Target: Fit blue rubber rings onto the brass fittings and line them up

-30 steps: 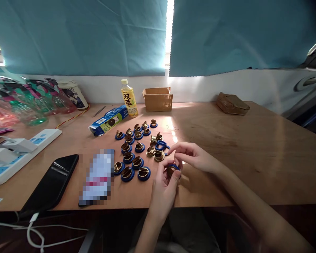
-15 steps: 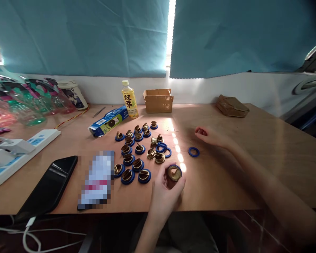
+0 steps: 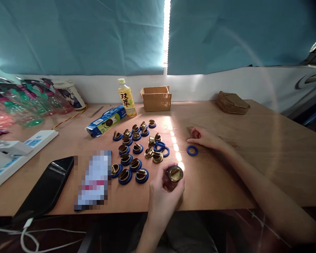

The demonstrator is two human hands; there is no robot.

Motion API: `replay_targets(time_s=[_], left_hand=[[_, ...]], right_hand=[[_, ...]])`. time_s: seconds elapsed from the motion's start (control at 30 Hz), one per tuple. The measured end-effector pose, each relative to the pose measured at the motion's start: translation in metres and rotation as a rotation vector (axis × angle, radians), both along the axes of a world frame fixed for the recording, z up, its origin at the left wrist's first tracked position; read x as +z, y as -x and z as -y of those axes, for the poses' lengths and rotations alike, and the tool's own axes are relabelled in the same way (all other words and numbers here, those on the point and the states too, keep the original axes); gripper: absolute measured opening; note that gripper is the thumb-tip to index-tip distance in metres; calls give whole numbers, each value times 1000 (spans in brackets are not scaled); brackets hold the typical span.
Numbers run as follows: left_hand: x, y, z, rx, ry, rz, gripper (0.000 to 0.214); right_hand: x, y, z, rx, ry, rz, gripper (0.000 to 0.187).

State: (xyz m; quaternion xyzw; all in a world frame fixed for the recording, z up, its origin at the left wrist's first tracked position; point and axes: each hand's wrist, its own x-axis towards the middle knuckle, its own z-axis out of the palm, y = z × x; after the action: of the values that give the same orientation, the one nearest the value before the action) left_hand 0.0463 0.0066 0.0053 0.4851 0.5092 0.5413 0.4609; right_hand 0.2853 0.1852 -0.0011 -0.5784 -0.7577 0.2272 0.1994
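Note:
My left hand (image 3: 164, 191) is closed around a brass fitting with a blue ring (image 3: 175, 173), held near the table's front edge. My right hand (image 3: 204, 137) rests on the wooden table (image 3: 252, 147) with its fingers curled, just behind a loose blue ring (image 3: 192, 150). Whether anything is between those fingers I cannot make out. Several brass fittings seated in blue rings (image 3: 130, 154) stand in rows left of my hands. A few bare brass fittings (image 3: 154, 154) and loose blue rings (image 3: 163, 149) lie beside them.
A black phone (image 3: 46, 188) and a blurred packet (image 3: 93, 181) lie front left. A white power strip (image 3: 13, 151) sits far left. A blue box (image 3: 106, 120), a yellow bottle (image 3: 126, 97), a cardboard box (image 3: 156, 98) and a brown parcel (image 3: 232, 103) stand behind.
My right hand left the fitting and moved right and back, and a blue ring now lies on the table by it. My left hand has kept hold of the fitting.

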Motion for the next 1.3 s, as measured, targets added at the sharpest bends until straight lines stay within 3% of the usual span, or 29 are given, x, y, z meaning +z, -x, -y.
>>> replay_targets(time_s=[0.5,0.83,1.03,1.3], left_hand=[[10,-3,6,72,-62,30,31],[7,-1,7,52,-66,74,30],[8,3,6,27,-33,101,31],[-2,3,2,-31,-31,78,33]], right_hand=[[-3,4,-1,8,12,-36,31],[10,19,16,97,-67,-32,10],[12,20,18,127,-56,-134,19],[32,35,39,160,260,-571,38]])
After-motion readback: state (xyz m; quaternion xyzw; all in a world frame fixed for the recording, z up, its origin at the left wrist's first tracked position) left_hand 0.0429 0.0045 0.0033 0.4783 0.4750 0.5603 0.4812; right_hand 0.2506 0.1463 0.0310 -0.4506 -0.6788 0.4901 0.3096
